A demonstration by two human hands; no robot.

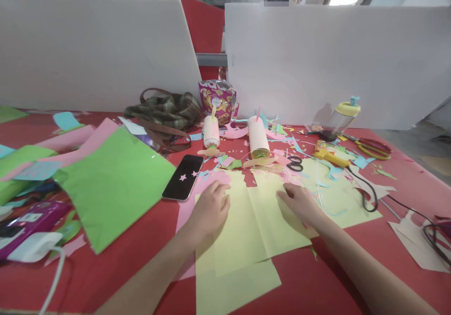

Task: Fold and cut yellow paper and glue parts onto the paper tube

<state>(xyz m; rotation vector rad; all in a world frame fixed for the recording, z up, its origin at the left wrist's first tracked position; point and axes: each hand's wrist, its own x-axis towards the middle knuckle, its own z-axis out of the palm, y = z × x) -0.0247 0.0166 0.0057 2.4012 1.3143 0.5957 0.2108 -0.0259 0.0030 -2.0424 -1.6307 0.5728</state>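
My left hand (213,208) rests on a pale yellow paper sheet (241,230), its fingers loosely bent and its thumb apart. Toward the right side of the same creased paper, my right hand (299,201) touches down with thumb and fingertips spaced apart. Another pale yellow sheet (243,289) lies partly beneath it, and a pink sheet (185,258) shows at the left. Beyond my hands stand two white paper-wrapped cylinders, the left one (211,131) smaller than the right one (258,136). Black-handled scissors (295,163) lie past my right hand.
A phone (181,183) bearing pink paper stars and a large green sheet (116,188) lie left. Rightward are a yellow glue gun (333,156) with its cord, red-handled pliers (375,147) and a clear yellow-lidded container (340,120). A snack bag (218,100) and plaid bag (169,108) sit behind.
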